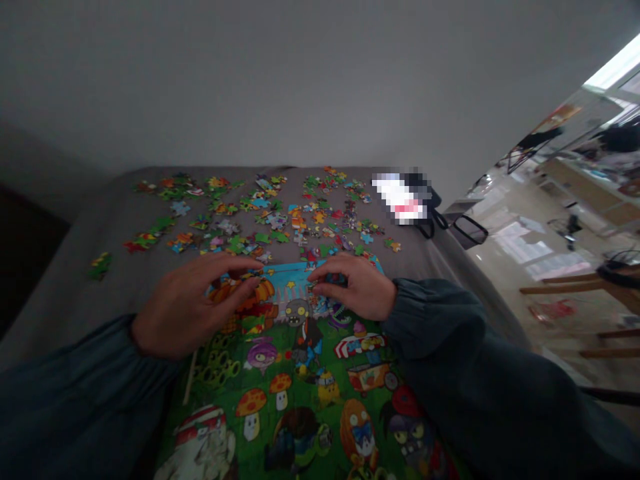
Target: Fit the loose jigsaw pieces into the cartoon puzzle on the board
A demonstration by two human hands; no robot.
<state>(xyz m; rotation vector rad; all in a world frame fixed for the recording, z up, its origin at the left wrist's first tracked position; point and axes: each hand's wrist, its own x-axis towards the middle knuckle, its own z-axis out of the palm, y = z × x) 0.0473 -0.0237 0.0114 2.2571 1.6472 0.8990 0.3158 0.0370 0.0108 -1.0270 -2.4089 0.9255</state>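
The fingers [245, 293] of the left hand [185, 303] are forming a narrow gap between thumb and index at the light-blue top edge of the illustrated panel [300, 387]. The right hand [357, 287] is matching this grip opposite, its thumb and index also standing close together. Whether a small piece is sitting in either gap cannot be told.

Careful handling here is likely calling for light pressure: the fingertips should be bearing evenly on both sides, with one hand steadying the panel's edge while the other is aligning. Pushing hard or sideways would risk lifting neighbouring parts.

Both hands are angling inward, palms facing each other, leaving the middle of the top edge exposed. The left wrist is lying lower than its fingers; the right wrist is bending slightly. The forearms, in dark loose sleeves [445, 320], are flanking the panel and converging from the lower corners.

Beyond the fingers, loose puzzle pieces [280, 236] are lying scattered across the grey cloth-covered desk [415, 260], towards the wall [300, 87].
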